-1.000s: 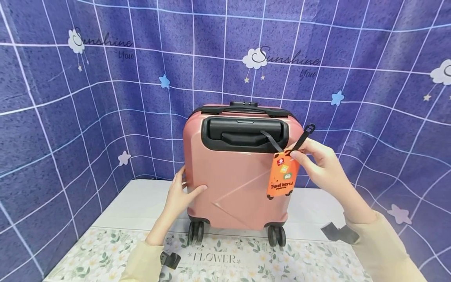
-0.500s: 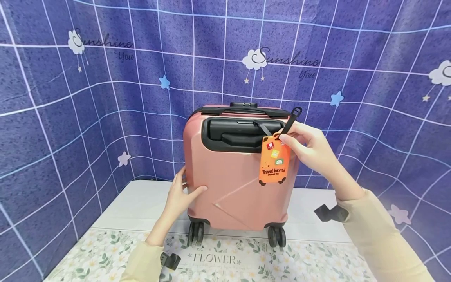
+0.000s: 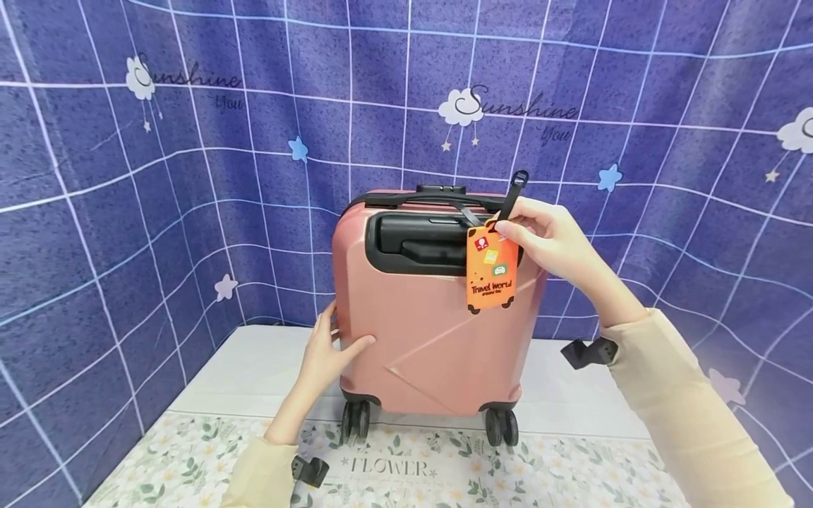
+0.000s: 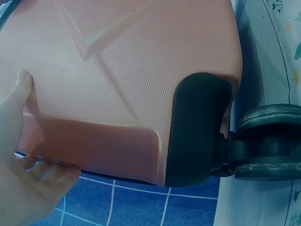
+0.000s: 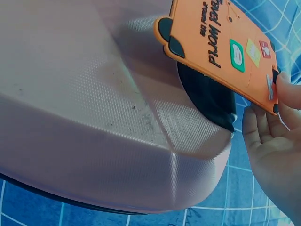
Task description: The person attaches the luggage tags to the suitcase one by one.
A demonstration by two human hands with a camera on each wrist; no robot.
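Note:
A pink suitcase [image 3: 438, 339] stands upright on its wheels in the middle of the head view. My left hand [image 3: 327, 353] holds its left side, thumb on the front face and fingers round the edge; the left wrist view shows this hand [image 4: 37, 174] close up. My right hand [image 3: 552, 236] pinches an orange luggage tag [image 3: 492, 271] by its top end. The tag hangs before the right part of the suitcase's black handle recess [image 3: 390, 243]. One end of its black strap [image 3: 512, 197] sticks up above the fingers, and the other [image 3: 468, 214] points left towards the top carry handle [image 3: 413, 200].
Under the suitcase lies a white surface [image 3: 235, 367] with a flower-patterned mat [image 3: 190, 458] in front. A blue-purple grid curtain [image 3: 279, 212] hangs close behind and along the left. Black wheels [image 3: 502, 425] touch the mat's back edge.
My right hand has lifted the luggage tag up and to the left, from beside the suitcase's right edge to the handle recess. The left hand has stayed in place on the suitcase.

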